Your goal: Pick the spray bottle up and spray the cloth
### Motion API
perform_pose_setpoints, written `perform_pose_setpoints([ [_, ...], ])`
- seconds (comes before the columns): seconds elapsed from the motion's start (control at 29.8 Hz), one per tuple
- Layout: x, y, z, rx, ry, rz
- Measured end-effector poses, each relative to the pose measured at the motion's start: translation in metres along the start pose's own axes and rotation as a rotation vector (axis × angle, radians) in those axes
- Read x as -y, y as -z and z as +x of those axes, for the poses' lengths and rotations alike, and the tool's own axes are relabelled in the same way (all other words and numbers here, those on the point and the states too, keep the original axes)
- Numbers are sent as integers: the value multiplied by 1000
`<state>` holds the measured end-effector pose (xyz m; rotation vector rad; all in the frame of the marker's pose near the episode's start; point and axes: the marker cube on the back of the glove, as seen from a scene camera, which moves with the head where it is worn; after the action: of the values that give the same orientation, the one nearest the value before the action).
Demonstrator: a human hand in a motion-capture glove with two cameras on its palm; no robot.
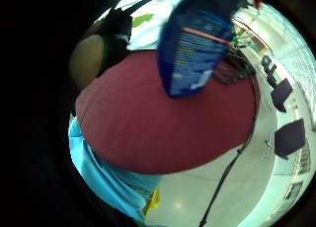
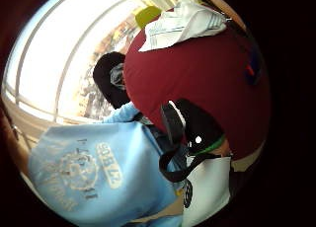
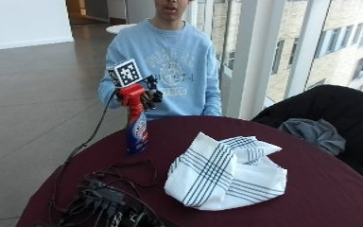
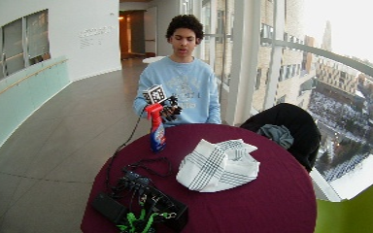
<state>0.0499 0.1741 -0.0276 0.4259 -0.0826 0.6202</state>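
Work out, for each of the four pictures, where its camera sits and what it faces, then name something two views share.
Little finger side palm view: on the gloved palm, facing the spray bottle and maroon table; a blue sleeve shows.
Thumb side palm view: same palm, facing the cloth; the person's sweatshirt and glove straps show.
Outside view: across the table, facing the person; the right hand grips the bottle's red top.
Wide outside view: further back and higher, same direction.
Shared: both outside views show bottle, cloth and cables.

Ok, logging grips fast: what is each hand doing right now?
Right hand: grips the spray bottle at its red head, bottle upright by the table edge.
Bare left hand: not in view, cannot be told.
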Motion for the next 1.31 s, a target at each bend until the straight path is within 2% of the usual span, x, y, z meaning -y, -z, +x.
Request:
perform_pose_setpoints([
  [0.1,-8,17,35,25,223,-123],
  [0.24,-2,27,57,57,218,-131],
  [0.47,30,25,64,188,90,79],
  [0.6,22,25,75,366,25,-18],
  [0.84,64,-2,80,644,-183,81],
  [1.11,87,-29,70,766,-317,52],
  [1.31,91,-42,63,774,-327,91],
])
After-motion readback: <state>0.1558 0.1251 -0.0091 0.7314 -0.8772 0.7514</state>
